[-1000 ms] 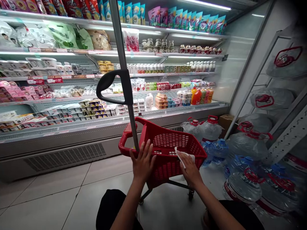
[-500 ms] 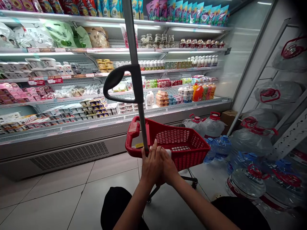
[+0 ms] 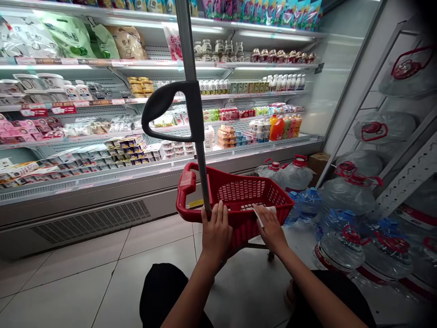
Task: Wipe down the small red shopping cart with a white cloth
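Observation:
A red plastic shopping cart basket [image 3: 235, 219] with latticed walls stands before me on a wheeled frame. A grey metal pole [image 3: 204, 182] with a black loop handle [image 3: 195, 111] rises in front of its left end. My left hand [image 3: 216, 230] lies on the basket's near rim just right of the pole, its fingers stretched out and holding nothing loose. Farther right along that rim, my right hand [image 3: 271, 228] presses down a folded white cloth [image 3: 260, 217], whose edges stick out around the fingers. Part of the cloth is hidden under the palm.
Behind the basket runs a refrigerated display case [image 3: 153, 175] stocked with yogurt, bottles and bags. Large water jugs [image 3: 337, 248] with red handles crowd the floor at right, beside a metal rack [image 3: 406, 177]. My knees [image 3: 167, 291] are bent below the basket.
My right hand has slid right along the near rim with the white cloth, away from my left hand. The left hand stays by the pole. The view has shifted slightly.

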Available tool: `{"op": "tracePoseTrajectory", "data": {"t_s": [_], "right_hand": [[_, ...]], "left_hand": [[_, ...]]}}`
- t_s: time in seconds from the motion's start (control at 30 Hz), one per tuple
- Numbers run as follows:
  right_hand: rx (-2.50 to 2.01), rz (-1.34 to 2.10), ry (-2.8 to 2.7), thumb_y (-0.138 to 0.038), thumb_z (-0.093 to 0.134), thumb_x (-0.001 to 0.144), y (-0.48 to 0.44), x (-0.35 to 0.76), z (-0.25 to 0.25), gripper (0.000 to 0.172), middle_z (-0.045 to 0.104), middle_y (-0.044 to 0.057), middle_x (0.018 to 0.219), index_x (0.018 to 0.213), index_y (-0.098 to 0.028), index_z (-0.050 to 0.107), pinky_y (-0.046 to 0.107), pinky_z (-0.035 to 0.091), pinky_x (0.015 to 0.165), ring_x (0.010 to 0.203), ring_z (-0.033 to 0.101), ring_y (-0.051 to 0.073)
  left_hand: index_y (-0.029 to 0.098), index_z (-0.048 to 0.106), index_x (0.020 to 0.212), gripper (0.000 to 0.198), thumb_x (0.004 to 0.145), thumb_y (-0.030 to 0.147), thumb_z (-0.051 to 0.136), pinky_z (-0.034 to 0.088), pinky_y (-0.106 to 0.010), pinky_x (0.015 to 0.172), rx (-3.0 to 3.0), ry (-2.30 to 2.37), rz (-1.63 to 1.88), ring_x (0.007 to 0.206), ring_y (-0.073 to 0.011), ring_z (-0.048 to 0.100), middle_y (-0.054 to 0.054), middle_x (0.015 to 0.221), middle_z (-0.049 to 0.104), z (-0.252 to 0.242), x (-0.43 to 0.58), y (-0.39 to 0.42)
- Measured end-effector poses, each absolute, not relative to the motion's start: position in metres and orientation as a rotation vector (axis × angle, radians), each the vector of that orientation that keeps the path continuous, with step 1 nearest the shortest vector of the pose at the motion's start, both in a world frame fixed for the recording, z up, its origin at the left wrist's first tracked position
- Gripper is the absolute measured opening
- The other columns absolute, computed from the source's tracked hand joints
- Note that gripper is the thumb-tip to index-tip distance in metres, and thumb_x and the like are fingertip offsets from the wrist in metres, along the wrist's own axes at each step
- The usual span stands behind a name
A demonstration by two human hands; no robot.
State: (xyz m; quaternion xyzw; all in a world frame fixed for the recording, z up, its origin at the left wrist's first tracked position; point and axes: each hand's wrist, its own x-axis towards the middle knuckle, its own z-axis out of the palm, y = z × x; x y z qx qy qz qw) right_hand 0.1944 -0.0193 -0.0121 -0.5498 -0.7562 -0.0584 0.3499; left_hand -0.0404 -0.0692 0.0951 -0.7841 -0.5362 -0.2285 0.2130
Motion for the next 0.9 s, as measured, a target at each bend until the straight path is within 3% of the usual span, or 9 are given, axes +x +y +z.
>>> {"op": "tracePoseTrajectory", "data": {"t_s": [0.17,0.3,0.53,0.6,0.7,0.83,0.9], "right_hand": [[-1.159,-0.009,-2.027,-0.020,0.028,0.104,-0.041,0.126,0.018,0.064,0.041,0.006,0.164,0.167,-0.027,0.017,0.053,0.029,0.127,0.153,0.035,0.024],[-1.022,0.057,-2.009,-0.026,0.036,0.105,-0.051,0.085,0.034,0.065,0.038,0.007,0.166,0.167,-0.024,0.016,0.049,0.037,0.124,0.154,0.033,0.023],[-1.271,-0.174,-2.026,-0.026,0.029,0.107,-0.026,0.188,-0.001,0.061,0.045,0.002,0.162,0.167,-0.030,0.017,0.051,0.031,0.126,0.149,0.042,0.022],[-1.406,-0.229,-1.980,-0.028,0.028,0.107,-0.021,0.222,-0.014,0.060,0.046,0.002,0.161,0.166,-0.030,0.020,0.051,0.030,0.126,0.148,0.043,0.022],[-1.529,-0.241,-1.894,-0.032,0.028,0.107,-0.019,0.237,-0.019,0.058,0.049,0.004,0.159,0.165,-0.029,0.027,0.054,0.029,0.126,0.147,0.044,0.025],[-1.380,-0.183,-1.939,-0.028,0.030,0.106,-0.028,0.181,-0.001,0.059,0.051,0.007,0.157,0.165,-0.026,0.026,0.054,0.031,0.124,0.146,0.045,0.025],[-1.200,-0.112,-2.032,-0.023,0.030,0.105,-0.035,0.139,0.012,0.062,0.044,0.005,0.162,0.166,-0.025,0.021,0.051,0.031,0.126,0.150,0.039,0.023]], "left_hand": [[0.012,0.040,0.158,0.064,0.096,0.024,0.045,0.004,-0.062,0.129,-2.151,-1.497,-0.669,0.151,-0.0316,0.038,-0.016,0.165,0.038,0.103,-0.031,-0.074],[0.013,0.033,0.162,0.068,0.099,0.032,0.046,0.004,-0.057,0.130,-2.181,-1.445,-0.698,0.155,-0.0316,0.032,-0.014,0.167,0.034,0.104,-0.034,-0.076],[0.018,0.045,0.156,0.056,0.101,0.029,0.044,-0.011,-0.059,0.129,-2.177,-1.444,-0.733,0.153,-0.0282,0.036,-0.009,0.165,0.039,0.096,-0.045,-0.072],[0.016,0.047,0.154,0.055,0.100,0.024,0.045,-0.006,-0.053,0.132,-2.171,-1.455,-0.731,0.155,-0.0256,0.033,-0.008,0.166,0.037,0.095,-0.045,-0.071],[0.012,0.048,0.154,0.058,0.096,0.021,0.048,0.010,-0.044,0.134,-2.189,-1.439,-0.737,0.156,-0.0250,0.032,-0.010,0.165,0.040,0.092,-0.043,-0.070],[0.009,0.046,0.155,0.061,0.095,0.020,0.047,0.026,-0.048,0.130,-2.216,-1.414,-0.752,0.151,-0.0285,0.040,-0.015,0.157,0.051,0.089,-0.039,-0.065],[0.008,0.045,0.155,0.061,0.095,0.021,0.046,0.029,-0.048,0.129,-2.215,-1.414,-0.754,0.150,-0.0287,0.043,-0.015,0.156,0.053,0.088,-0.037,-0.064]]}}
